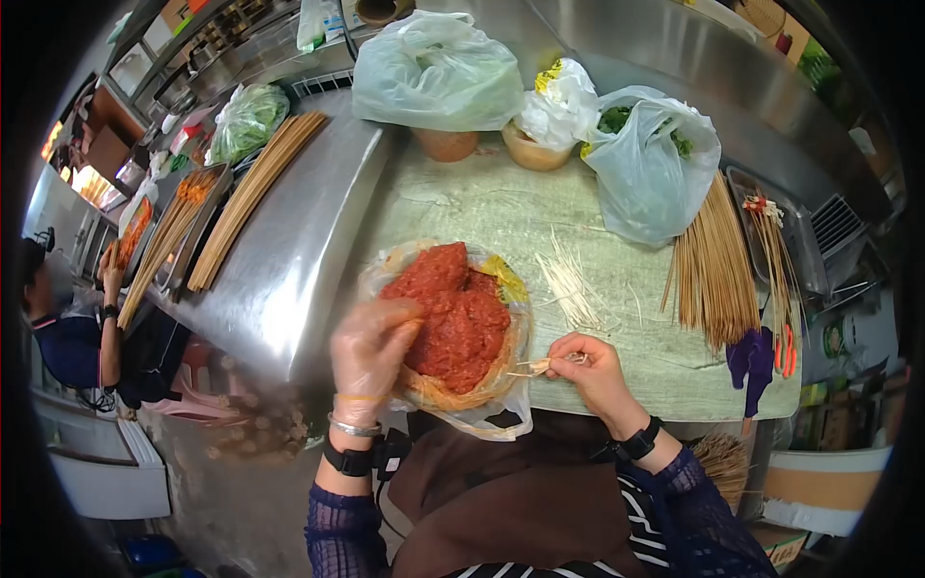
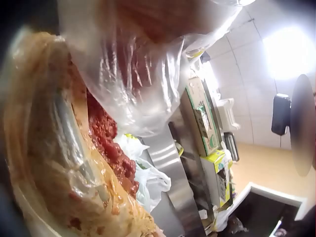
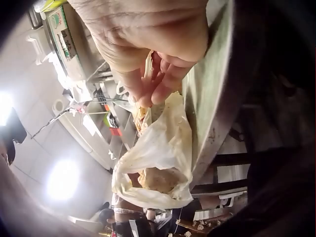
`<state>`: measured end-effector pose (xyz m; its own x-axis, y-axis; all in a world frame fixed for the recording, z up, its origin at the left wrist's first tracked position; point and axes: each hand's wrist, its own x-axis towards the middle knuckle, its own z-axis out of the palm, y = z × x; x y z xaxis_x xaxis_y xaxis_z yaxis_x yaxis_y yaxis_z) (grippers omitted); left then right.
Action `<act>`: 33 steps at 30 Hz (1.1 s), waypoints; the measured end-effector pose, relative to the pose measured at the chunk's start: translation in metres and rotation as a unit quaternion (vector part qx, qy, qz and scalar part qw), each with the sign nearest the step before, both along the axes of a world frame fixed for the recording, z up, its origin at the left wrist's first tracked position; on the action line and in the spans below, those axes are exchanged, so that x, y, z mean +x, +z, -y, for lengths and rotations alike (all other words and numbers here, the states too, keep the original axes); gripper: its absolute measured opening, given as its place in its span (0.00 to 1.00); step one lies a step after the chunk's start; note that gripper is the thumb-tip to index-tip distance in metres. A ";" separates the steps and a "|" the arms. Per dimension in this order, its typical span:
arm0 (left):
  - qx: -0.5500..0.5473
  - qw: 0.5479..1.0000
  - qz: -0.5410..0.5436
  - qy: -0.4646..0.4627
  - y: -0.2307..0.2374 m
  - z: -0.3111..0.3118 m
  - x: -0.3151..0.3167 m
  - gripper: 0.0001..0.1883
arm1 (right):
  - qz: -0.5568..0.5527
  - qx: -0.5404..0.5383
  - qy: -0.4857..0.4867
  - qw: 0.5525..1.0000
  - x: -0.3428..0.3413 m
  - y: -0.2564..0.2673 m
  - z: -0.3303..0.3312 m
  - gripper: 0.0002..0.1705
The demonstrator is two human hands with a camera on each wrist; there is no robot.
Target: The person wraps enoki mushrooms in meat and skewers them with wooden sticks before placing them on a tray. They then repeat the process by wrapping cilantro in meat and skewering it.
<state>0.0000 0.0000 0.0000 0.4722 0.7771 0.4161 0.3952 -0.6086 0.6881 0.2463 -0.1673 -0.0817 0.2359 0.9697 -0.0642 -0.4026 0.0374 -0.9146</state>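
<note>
A bowl lined with a plastic bag (image 1: 523, 409) holds a mound of red minced meat (image 1: 453, 323). My left hand (image 1: 369, 352), in a clear plastic glove, is at the bowl's left side, its bent fingers over the meat's edge; I cannot tell whether they hold any. In the left wrist view the loose glove (image 2: 143, 84) hides the fingertips. At the bowl's right rim, my bare right hand (image 1: 590, 371) pinches a few thin pale toothpicks (image 1: 540, 367) between thumb and fingers, tips toward the bowl. Beyond it lies a loose pile of toothpicks (image 1: 570, 289) on the green tabletop (image 1: 462, 202).
Plastic bags of greens (image 1: 660, 169) and a large full bag (image 1: 438, 77) stand along the back. Bundles of long skewers (image 1: 715, 265) lie at the right, near orange-handled scissors (image 1: 789, 352). More skewers (image 1: 258, 197) lie on the steel counter (image 1: 289, 250), with another person (image 1: 72, 337) at far left.
</note>
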 end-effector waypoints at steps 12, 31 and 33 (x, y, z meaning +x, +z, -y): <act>0.143 0.968 -0.196 0.063 0.018 0.008 0.044 0.08 | 0.024 0.008 0.014 1.000 0.003 -0.002 -0.001 0.04; -0.409 0.811 0.413 -0.067 0.002 0.010 -0.012 0.13 | 0.101 -0.037 -0.033 0.994 -0.003 0.001 0.007 0.05; -0.435 0.822 0.365 -0.043 0.006 0.013 0.018 0.15 | 0.082 -0.014 -0.033 0.996 -0.001 0.011 -0.010 0.05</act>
<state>0.0181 -0.0127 0.0064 0.4120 0.9075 -0.0818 -0.3360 0.2348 0.9121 0.2457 -0.1570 -0.0702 0.3094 0.9498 -0.0469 -0.2455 0.0321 -0.9689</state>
